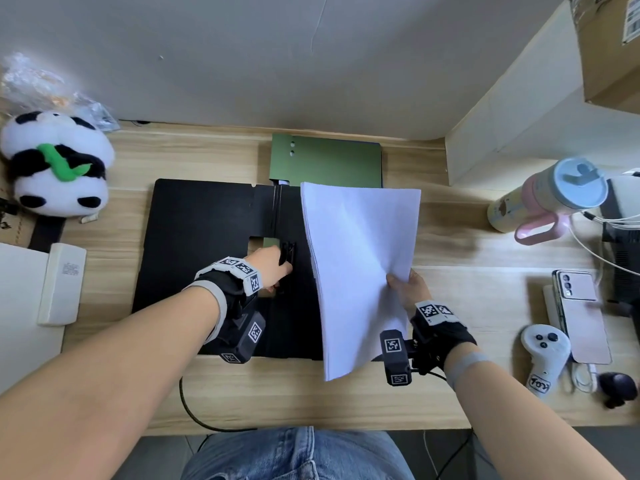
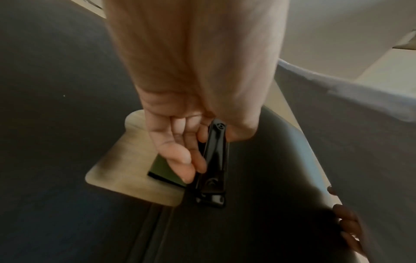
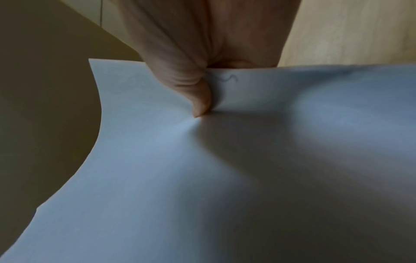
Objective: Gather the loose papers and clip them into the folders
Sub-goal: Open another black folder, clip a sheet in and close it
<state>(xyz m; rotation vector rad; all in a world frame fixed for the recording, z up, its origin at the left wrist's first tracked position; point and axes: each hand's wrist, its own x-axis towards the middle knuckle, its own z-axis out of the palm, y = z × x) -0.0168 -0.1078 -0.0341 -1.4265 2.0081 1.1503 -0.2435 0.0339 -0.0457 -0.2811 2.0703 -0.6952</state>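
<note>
With our left hand [image 1: 273,266] fingers curled round the black folder's [image 1: 207,237] spring clip [image 2: 213,160] and our right hand [image 1: 410,289] pinching the paper stack [image 1: 360,258] just beside it, we judge the next move is sliding the sheets under.

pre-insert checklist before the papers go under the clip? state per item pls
1. Black folder lies open and flat on the desk: ok.
2. Left hand grips the clip lever: ok.
3. Clip raised far enough to take the stack: cannot tell.
4. Right hand holds the paper stack, thumb pinching its edge: ok.
5. Stack edges squared: not ok, the sheets fan out and bow.
6. Stack seated under the clip: not ok, it is held above the folder's right half, clear of the clip.
</note>
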